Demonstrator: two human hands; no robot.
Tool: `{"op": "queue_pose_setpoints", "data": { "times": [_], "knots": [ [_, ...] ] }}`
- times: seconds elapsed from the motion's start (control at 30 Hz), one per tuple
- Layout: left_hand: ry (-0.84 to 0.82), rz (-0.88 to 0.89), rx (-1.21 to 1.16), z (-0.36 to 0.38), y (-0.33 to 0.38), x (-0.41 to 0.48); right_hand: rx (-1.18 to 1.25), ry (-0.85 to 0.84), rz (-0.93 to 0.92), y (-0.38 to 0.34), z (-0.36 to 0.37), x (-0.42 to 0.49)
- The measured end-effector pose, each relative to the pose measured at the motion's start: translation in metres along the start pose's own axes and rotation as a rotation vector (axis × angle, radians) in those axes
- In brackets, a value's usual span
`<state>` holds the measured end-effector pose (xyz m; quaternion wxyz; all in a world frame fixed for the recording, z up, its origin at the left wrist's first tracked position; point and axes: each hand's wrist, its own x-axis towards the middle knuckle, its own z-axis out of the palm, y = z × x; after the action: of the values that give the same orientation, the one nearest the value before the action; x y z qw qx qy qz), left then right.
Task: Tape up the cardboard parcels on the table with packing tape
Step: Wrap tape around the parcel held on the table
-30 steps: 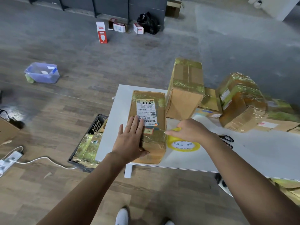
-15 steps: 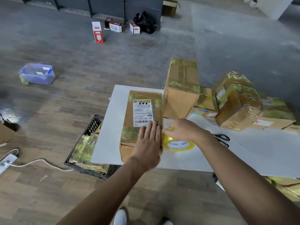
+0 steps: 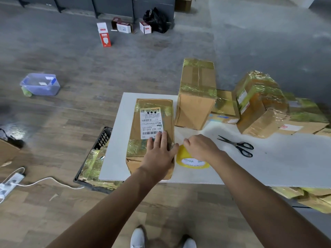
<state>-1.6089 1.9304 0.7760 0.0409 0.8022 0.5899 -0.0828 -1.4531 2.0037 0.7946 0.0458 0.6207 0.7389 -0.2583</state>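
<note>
A long flat cardboard parcel [image 3: 143, 140] with a white shipping label lies at the near left of the white table [image 3: 268, 167]. My left hand [image 3: 160, 154] presses flat on its near right part, fingers spread, over a band of clear tape. My right hand [image 3: 200, 147] is closed on the yellow tape roll [image 3: 193, 162], which lies on the table just right of the parcel. A short stretch of tape appears to run from the roll to the parcel's edge.
Black scissors [image 3: 238, 145] lie to the right of the roll. A tall taped box [image 3: 196, 97] stands behind, with several more taped parcels [image 3: 259, 104] at the back right. A black crate [image 3: 96, 158] of parcels sits on the floor at the table's left.
My left hand has slid rightward across the parcel toward its right edge. My right hand has stayed on the roll. The camera view shifted slightly.
</note>
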Motion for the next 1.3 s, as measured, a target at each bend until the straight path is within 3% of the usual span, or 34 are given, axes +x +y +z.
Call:
{"op": "queue_pose_setpoints", "data": {
  "times": [0.13, 0.27, 0.53, 0.8, 1.03, 1.2, 1.3],
  "knots": [
    [0.016, 0.038, -0.045, -0.005, -0.003, 0.001, 0.029, 0.0, -0.001, -0.004, 0.011, 0.0],
    [0.154, 0.108, -0.113, 0.004, -0.017, -0.002, 0.031, 0.013, -0.001, 0.0, 0.005, 0.001],
    [0.315, 0.07, -0.363, 0.006, -0.039, -0.024, 0.075, 0.118, -0.182, -0.016, -0.033, -0.009],
    [0.411, 0.047, -0.539, 0.027, -0.073, -0.045, 0.421, 0.106, -0.295, -0.023, -0.034, -0.012],
    [0.497, 0.015, -0.659, 0.036, -0.084, -0.055, 0.019, 0.132, -0.189, -0.036, -0.03, -0.017],
    [0.526, -0.025, -0.859, 0.052, -0.095, -0.06, 0.061, 0.158, -0.23, -0.051, -0.026, -0.016],
    [0.558, -0.078, -0.859, 0.065, -0.113, -0.072, 0.172, 0.144, -0.288, -0.064, -0.025, -0.014]
  ]
}}
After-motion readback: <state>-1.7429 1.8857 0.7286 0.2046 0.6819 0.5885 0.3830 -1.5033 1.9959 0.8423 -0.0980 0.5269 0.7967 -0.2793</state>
